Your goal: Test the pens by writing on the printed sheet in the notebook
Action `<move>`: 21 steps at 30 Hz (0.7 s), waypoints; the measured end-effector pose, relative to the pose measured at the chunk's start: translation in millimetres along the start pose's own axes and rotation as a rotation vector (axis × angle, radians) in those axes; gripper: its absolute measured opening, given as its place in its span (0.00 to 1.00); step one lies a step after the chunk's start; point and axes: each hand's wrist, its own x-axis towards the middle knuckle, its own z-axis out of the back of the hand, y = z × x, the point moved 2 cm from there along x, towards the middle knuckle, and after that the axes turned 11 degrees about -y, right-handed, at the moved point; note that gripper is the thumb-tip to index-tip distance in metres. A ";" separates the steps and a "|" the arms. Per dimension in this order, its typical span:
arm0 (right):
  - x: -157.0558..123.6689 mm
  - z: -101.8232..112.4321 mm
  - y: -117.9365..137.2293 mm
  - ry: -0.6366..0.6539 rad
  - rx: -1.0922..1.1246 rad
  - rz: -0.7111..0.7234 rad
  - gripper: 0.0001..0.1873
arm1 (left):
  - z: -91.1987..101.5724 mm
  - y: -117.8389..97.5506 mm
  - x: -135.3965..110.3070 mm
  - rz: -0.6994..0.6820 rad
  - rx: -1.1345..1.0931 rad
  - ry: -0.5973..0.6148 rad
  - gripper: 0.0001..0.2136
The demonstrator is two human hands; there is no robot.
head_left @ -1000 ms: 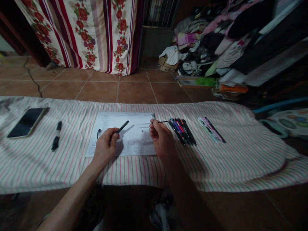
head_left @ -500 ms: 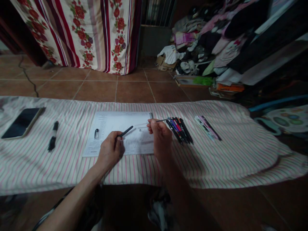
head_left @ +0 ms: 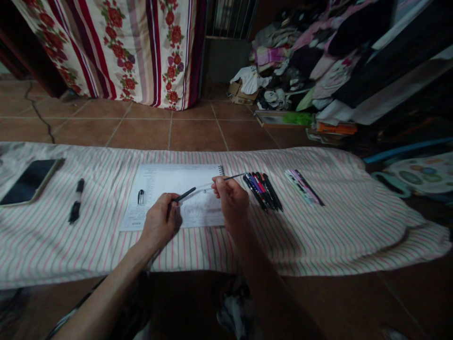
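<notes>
While both hands work above the notepad (head_left: 177,191):
Left hand (head_left: 161,222): grips pen barrel (head_left: 184,194).
Right hand (head_left: 230,198): pinches refill (head_left: 231,177), not yet inserted.
Small cap (head_left: 140,197): off, on notepad.
Pen bundle (head_left: 264,189): right of notepad, untouched.

A home: tiled floor (head_left: 198,132), floral curtain (head_left: 141,47), heaped clothes (head_left: 300,61).

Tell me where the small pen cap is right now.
In the head view, the pen cap lies on the left part of the notebook, just left of the left hand and right of the black marker.
</notes>
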 end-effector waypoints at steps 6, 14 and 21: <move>0.6 -0.4 -1.7 0.036 -0.008 0.005 0.17 | 1.5 0.1 1.1 -0.029 -0.021 0.007 0.11; -1.1 -1.7 -2.3 0.105 -0.008 -0.024 0.17 | 1.5 1.6 0.8 -0.057 -0.045 0.025 0.10; -2.1 -4.1 -4.5 0.149 -0.011 -0.007 0.17 | 1.9 -2.3 0.9 -0.033 -0.080 0.070 0.10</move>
